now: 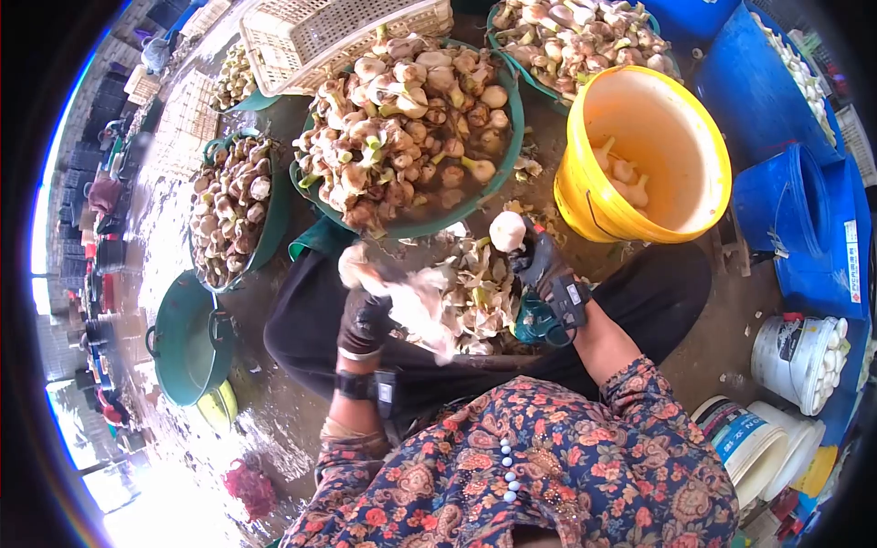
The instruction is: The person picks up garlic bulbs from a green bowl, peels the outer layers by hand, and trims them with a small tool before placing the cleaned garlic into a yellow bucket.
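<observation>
Dark gloves cover both hands. My left hand [364, 320] is closed round a garlic bulb [354, 265], with pale peel trailing from it to the right, blurred by motion. In my right hand [541, 267] a clean white garlic bulb [508, 232] is held at the fingertips. Loose peel [475, 292] is heaped between my hands, over my lap. Beyond them stands a green tub [517, 119] of unpeeled garlic sitting in water. The yellow bucket [571, 183], right of that tub, has a few peeled bulbs [626, 173] at its bottom.
More garlic fills a green basket [274, 215] at left and a tub [674, 55] at the top. An empty green tub [187, 342] lies at left. A cream crate [347, 46] stands behind. Blue buckets [776, 205] and white buckets [786, 365] line the right side.
</observation>
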A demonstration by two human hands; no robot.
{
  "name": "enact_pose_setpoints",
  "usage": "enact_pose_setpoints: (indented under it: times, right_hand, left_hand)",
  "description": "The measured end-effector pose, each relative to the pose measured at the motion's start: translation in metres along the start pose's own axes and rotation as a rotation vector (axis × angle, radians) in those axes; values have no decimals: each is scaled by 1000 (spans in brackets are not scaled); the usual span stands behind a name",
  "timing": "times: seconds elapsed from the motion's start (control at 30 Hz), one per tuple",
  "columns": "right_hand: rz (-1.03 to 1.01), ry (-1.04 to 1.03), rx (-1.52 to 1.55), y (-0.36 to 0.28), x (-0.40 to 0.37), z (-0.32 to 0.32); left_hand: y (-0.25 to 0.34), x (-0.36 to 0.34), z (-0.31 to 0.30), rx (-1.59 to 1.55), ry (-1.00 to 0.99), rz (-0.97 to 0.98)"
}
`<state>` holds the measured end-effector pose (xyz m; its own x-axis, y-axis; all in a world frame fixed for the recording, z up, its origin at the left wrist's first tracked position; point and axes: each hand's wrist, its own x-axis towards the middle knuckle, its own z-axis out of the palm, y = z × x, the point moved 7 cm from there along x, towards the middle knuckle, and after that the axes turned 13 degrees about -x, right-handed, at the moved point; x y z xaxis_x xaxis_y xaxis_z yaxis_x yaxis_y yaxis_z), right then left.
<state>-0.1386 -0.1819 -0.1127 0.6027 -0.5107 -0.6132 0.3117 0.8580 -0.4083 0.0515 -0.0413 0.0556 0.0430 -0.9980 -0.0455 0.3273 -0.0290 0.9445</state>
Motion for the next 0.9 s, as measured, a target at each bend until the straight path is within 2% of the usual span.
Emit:
enact_pose_setpoints:
  times: [0.03, 0.07, 0.1, 0.13, 0.17, 0.2, 0.23, 0.27, 0.3, 0.33, 0.4, 0.43, 0.47, 0.5, 0.53, 0.57, 0.67, 0.73, 0.77, 0.83, 0.87, 0.9]
  right_hand:
    - [30, -16, 161, -2, -5, 6]
    - [32, -22, 157, -4, -8, 12]
    - [26, -172, 145, -5, -11, 27]
    - [18, -320, 134, -5, -14, 43]
    - [59, -632, 186, -6, -19, 54]
    - [54, -631, 189, -4, -19, 56]
    - [-241, -455, -275, -10, -17, 49]
    - [-519, -250, -740, -19, -22, 45]
    - [-914, -233, -996, -29, -36, 61]
    - [-914, -239, -1000, -30, -37, 62]
    - [44, -297, -143, 3, -25, 62]
    - [92, -220, -230, 31, 15, 21]
    - [19, -72, -437, 6, -22, 38]
    - [6, -77, -434, 7, -23, 39]
    - [12, 50, -426, 6, -22, 27]
    - [20, 179, -415, 4, -22, 16]
    - [40, 144, -333, -1, -21, 16]
    - [44, 98, -265, -2, -17, 16]
    - [19, 77, -231, -4, -14, 17]
    - [-16, 75, -216, -10, -14, 20]
    - [-22, 76, -216, -14, -13, 21]
    - [-3, 76, -202, -14, -12, 22]
  left_hand:
    - [-2, 2, 6, 24, 48, -199]
    - [5, 10, 21, 52, 100, -396]
    - [-16, 18, 23, 272, -89, -380]
    - [-29, 24, 16, 727, -170, -303]
    - [-33, 31, 8, 759, -21, -316]
    - [-37, 38, 4, 786, 122, -328]
    - [-45, 46, 9, 784, 112, -330]
    - [-48, 54, 13, 493, 211, -236]
    - [-51, 59, 17, 201, 310, -136]
    - [-48, 64, 28, 331, 326, 8]
    - [-59, 72, 46, 433, 192, -129]
    - [-70, 75, 47, 426, 150, -53]
    - [-77, 75, 46, 274, 167, -83]
    - [-97, 70, 38, -40, 230, -317]
    - [-113, 63, 34, -360, 285, -550]
    - [-105, 70, 21, -355, 273, -547]
    - [-30, 122, -59, -334, 212, -63]
    - [9, 155, -92, -321, 172, 251]
    - [24, 175, -85, -326, 164, 244]
    - [89, 213, -45, -79, 125, 262]
    - [103, 226, -31, 52, 104, 273]
    - [79, 235, -21, 168, 189, 100]
